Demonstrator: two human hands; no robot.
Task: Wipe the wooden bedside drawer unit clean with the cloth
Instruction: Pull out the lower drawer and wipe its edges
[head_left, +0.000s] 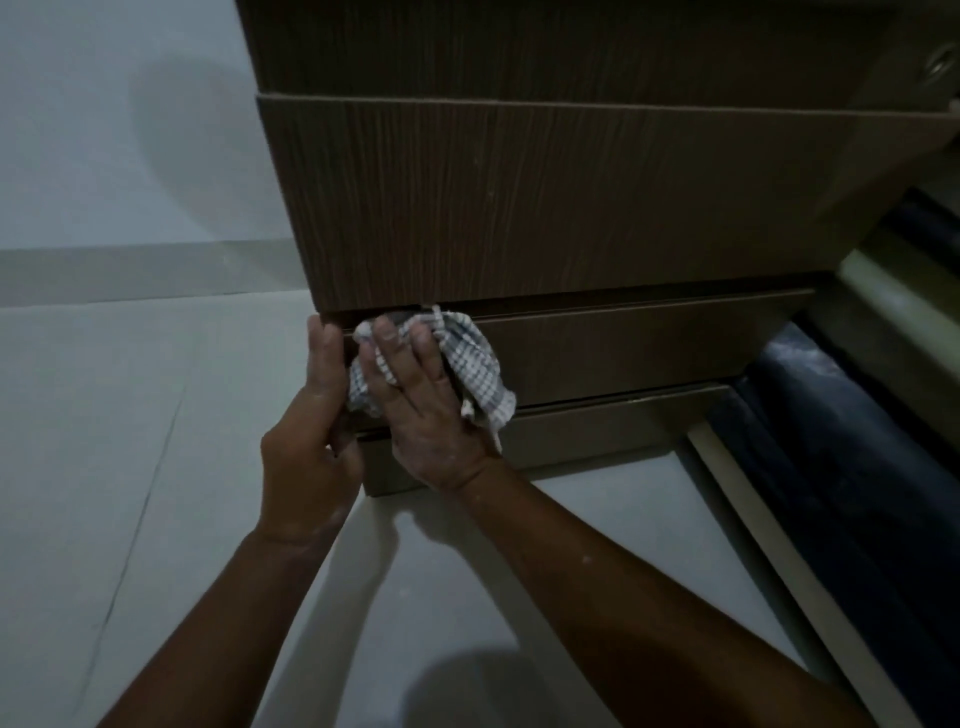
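Observation:
The dark wooden drawer unit fills the upper middle of the head view, its top drawer front pulled out over two lower drawer fronts. A white and grey checked cloth lies crumpled against the left end of the middle drawer front. My right hand presses flat on the cloth, fingers pointing up under the top drawer's lower edge. My left hand grips the unit's left front corner, fingers extended along the edge beside the cloth.
Pale tiled floor spreads to the left and below the unit. A light wall rises behind on the left. To the right, a dark bed frame with a pale wooden rail runs close along the unit.

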